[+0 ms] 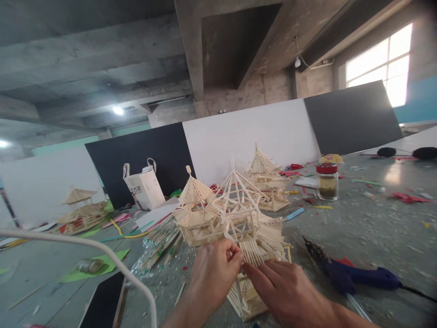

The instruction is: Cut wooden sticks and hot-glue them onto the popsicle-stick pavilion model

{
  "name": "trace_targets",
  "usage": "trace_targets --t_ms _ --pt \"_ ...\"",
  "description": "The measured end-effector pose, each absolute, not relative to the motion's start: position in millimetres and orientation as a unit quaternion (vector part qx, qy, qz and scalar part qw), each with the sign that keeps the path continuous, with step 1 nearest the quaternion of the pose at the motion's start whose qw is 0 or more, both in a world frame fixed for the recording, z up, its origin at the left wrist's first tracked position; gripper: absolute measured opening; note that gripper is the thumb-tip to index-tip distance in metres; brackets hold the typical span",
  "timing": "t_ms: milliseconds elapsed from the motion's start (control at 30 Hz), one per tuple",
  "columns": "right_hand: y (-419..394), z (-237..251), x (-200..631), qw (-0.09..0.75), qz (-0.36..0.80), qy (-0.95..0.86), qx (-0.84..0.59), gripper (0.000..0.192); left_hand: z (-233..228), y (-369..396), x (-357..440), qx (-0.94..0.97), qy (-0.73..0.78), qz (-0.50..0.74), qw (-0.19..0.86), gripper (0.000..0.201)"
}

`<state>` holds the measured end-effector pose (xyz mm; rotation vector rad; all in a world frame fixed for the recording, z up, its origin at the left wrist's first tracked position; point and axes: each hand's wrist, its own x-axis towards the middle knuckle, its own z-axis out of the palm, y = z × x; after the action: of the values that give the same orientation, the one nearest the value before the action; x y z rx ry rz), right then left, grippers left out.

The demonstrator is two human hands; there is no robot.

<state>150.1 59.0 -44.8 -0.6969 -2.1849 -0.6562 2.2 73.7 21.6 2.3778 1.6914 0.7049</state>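
A pavilion model (251, 223) built from thin wooden sticks stands before me, with bare sloping sticks meeting at its peak and rows of sticks on its lower roof. My left hand (218, 262) is closed in a pinch at the left side of that lower roof; what lies between thumb and finger is too small to make out. Against the roof's front edge, my right hand (290, 287) rests with its fingers together, and its fingertips are partly hidden. Behind stand two more stick pavilions, one at the left (196, 200) and one at the back right (262, 168).
To the right lies a blue glue gun (362, 275); beyond it stands a red-lidded jar (327, 181). Loose sticks in plastic (160, 246), a phone (104, 303) and a white cable (112, 257) are on the left. A paper bag (145, 187) stands farther back.
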Motion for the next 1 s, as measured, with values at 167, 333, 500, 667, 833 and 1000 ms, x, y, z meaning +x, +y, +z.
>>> trace_targets --t_ms 167,333,500,667,833,1000 --pt "59.6 -45.6 148.2 0.38 -0.267 -0.843 -0.271 0.02 21.8 71.5 2.7 0.794 0.561 0.229 0.06 0.024" --pt "60.1 -45.5 147.5 0.379 -0.258 -0.848 -0.266 0.017 21.1 69.7 3.1 0.801 0.554 0.222 0.033 0.024" --pt "58.5 -44.1 147.8 0.382 -0.262 -0.844 -0.269 0.019 19.2 70.9 2.1 0.802 0.556 0.218 0.025 0.023" --pt "59.0 -45.0 149.0 0.361 -0.26 -0.853 -0.274 0.022 17.5 72.8 1.7 0.802 0.557 0.217 0.016 0.024" --pt "61.5 -46.9 149.3 0.342 -0.265 -0.859 -0.274 0.029 17.2 71.9 2.3 0.803 0.553 0.224 -0.004 0.025" --pt "63.2 -48.8 147.5 0.349 -0.281 -0.85 -0.277 0.028 15.1 69.5 3.7 0.798 0.553 0.236 -0.022 0.023"
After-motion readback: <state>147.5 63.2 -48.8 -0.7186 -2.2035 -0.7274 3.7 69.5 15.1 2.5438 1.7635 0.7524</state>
